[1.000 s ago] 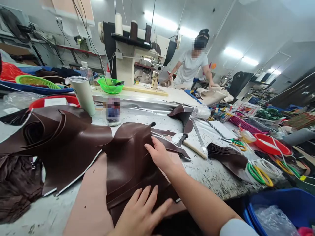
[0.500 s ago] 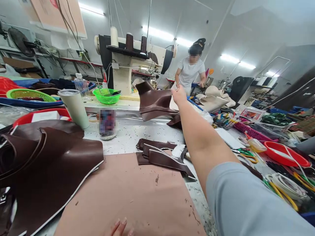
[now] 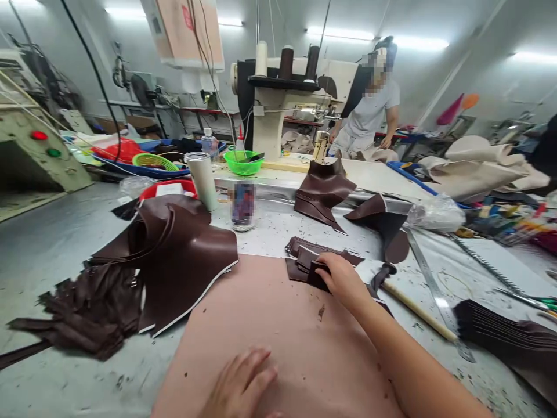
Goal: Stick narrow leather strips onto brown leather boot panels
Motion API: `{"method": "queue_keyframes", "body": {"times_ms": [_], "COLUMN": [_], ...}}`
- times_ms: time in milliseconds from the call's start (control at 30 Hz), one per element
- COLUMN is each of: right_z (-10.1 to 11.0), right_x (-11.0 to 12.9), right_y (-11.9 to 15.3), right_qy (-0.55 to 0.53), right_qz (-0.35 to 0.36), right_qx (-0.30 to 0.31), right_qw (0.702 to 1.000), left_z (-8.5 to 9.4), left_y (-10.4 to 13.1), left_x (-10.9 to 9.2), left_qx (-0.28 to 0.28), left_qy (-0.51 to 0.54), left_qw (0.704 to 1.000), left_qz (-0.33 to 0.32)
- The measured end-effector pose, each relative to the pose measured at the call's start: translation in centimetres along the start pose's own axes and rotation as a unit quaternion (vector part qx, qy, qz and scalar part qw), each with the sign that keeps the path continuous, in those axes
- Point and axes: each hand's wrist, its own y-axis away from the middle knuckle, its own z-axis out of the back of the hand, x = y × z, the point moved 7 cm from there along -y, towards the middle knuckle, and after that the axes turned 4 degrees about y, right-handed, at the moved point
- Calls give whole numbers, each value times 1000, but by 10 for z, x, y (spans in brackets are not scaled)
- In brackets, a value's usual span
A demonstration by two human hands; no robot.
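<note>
My right hand (image 3: 346, 281) pinches a dark brown leather piece (image 3: 319, 276) at the stack of narrow leather pieces (image 3: 300, 255) by the far edge of the pinkish mat (image 3: 278, 325). My left hand (image 3: 243, 380) lies on the near part of the mat, holding nothing, its fingers loosely stretched. Beyond the stack, a shaped brown leather piece (image 3: 324, 191) rests against the sewing machine table's edge. Another curved brown piece (image 3: 369, 209) lies to its right. Large brown leather pieces with a white edge (image 3: 195, 261) are piled left of the mat.
A hammer (image 3: 420, 310) with a wooden handle and a steel ruler (image 3: 429, 278) lie on the right. A cup (image 3: 201, 177), a blurred-out container (image 3: 242, 206) and a green bowl (image 3: 243, 165) stand further back. A person (image 3: 374, 110) is behind the sewing machine (image 3: 267, 125).
My right hand has come back from beside the sewing machine, leaving the shaped brown piece there, and now grips a piece at the stack. More of my left hand shows. The view has swung left.
</note>
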Motion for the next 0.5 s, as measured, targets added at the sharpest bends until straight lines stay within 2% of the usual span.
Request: {"method": "queue_keyframes", "body": {"times_ms": [33, 67, 100, 167, 200, 267, 300, 367, 500], "right_z": [3, 5, 7, 12, 14, 15, 16, 16, 16], "right_x": [6, 15, 26, 53, 67, 89, 95, 101, 99], "right_y": [6, 12, 19, 33, 40, 51, 55, 59, 64], "right_qy": [-31, -66, -102, -159, -180, -210, -221, -240, -252], "right_qz": [13, 32, 56, 108, 129, 145, 141, 123, 91], "right_qx": [-16, -22, -20, -4, 8, 23, 20, -3, -54], "right_qw": [999, 997, 993, 981, 975, 967, 965, 963, 962], "left_z": [1, 0, -3, -11, -16, -26, -30, -36, -39], "left_y": [-5, -10, -15, -27, -34, -52, -59, -70, -71], "left_x": [7, 14, 22, 33, 35, 33, 32, 29, 24], "left_qx": [10, 21, 32, 28, 20, 2, -1, -4, -14], "left_qy": [72, 151, 230, 382, 453, 560, 593, 624, 636], "left_qw": [995, 979, 947, 849, 792, 694, 662, 634, 623], "left_qz": [64, 139, 221, 363, 409, 452, 458, 458, 455]}}
